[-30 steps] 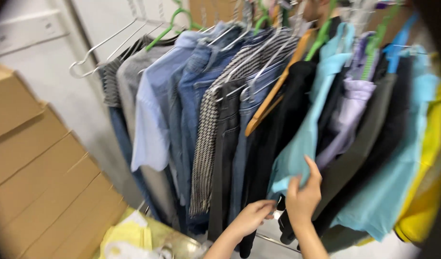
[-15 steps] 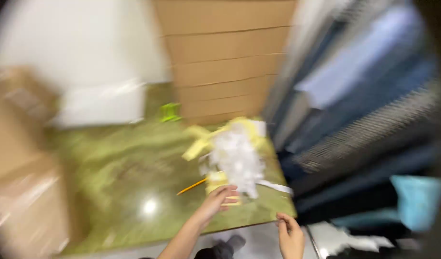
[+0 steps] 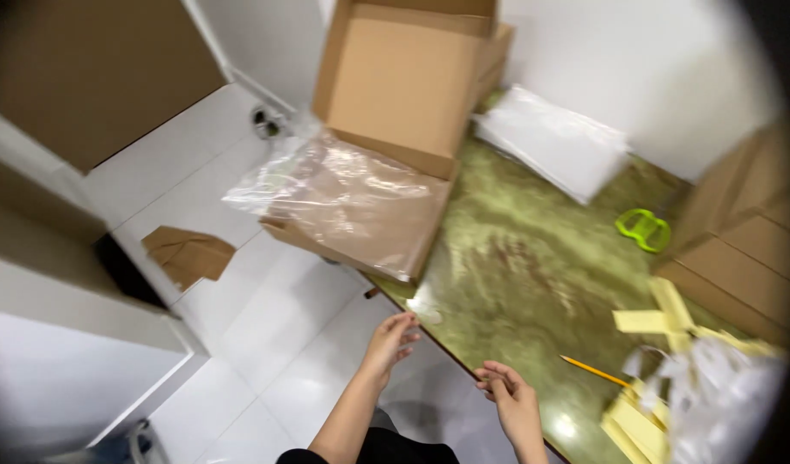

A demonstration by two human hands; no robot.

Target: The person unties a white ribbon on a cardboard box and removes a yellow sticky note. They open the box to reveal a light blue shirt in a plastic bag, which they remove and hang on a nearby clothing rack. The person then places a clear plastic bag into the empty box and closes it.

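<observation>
My left hand (image 3: 390, 342) hovers over the near edge of a green marbled table (image 3: 524, 266), fingers loosely spread, holding nothing. My right hand (image 3: 508, 397) is beside it at the table edge, fingers curled with thumb and fingertips close; I see nothing in it. A cardboard box covered with a clear plastic bag (image 3: 352, 202) lies on the table's left end, just beyond the left hand. An open cardboard box (image 3: 403, 77) stands behind it. A yellow pencil (image 3: 594, 371) lies right of my right hand.
A pile of white tags and yellow paper strips (image 3: 695, 387) sits at the right. A white plastic packet (image 3: 554, 142) and a green tape dispenser (image 3: 642, 230) lie farther back. Cardboard boxes (image 3: 738, 249) stack at the right. A cardboard scrap (image 3: 189, 253) lies on the white floor.
My view has swung left from the clothes rack, past the tag pile, to the table's box end. Both hands have left the hanging garments and now hover at the table edge.
</observation>
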